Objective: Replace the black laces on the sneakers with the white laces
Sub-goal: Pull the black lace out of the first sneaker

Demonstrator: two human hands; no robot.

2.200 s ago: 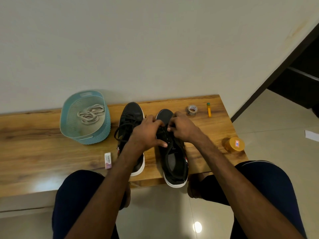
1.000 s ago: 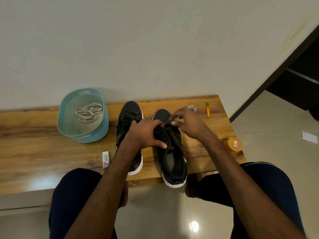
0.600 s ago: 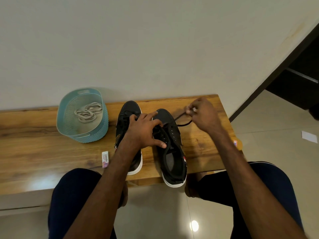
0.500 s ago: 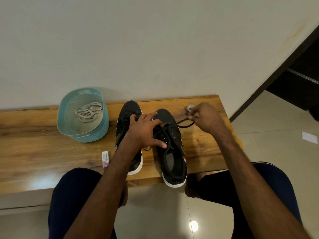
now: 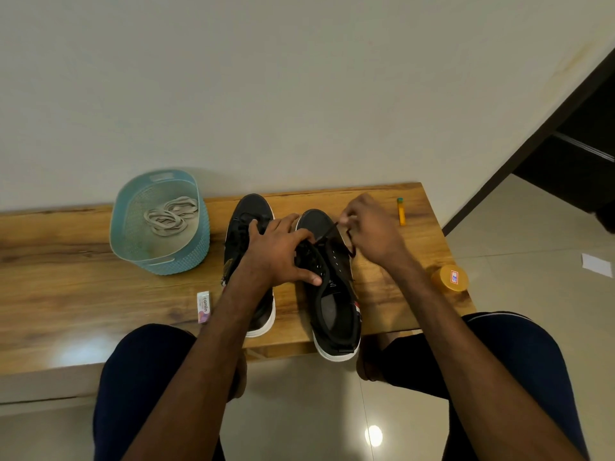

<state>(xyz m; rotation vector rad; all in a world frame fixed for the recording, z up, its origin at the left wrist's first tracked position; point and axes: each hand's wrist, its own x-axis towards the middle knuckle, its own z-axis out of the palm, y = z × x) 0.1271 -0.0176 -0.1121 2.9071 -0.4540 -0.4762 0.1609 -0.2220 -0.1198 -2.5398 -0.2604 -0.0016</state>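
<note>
The person sits at a wooden bench (image 5: 66, 281) with two black sneakers side by side on it. The left hand (image 5: 278, 254) holds down the right-hand sneaker (image 5: 336, 314), its fingers curled over the lacing and its thumb along the side. The right hand (image 5: 374, 232) pinches the black lace (image 5: 327, 232), which runs taut up from the eyelets near the toe. The other sneaker (image 5: 251, 209) lies just beside it. The white laces (image 5: 169, 216) lie coiled in a teal basket (image 5: 159, 261) further left.
</note>
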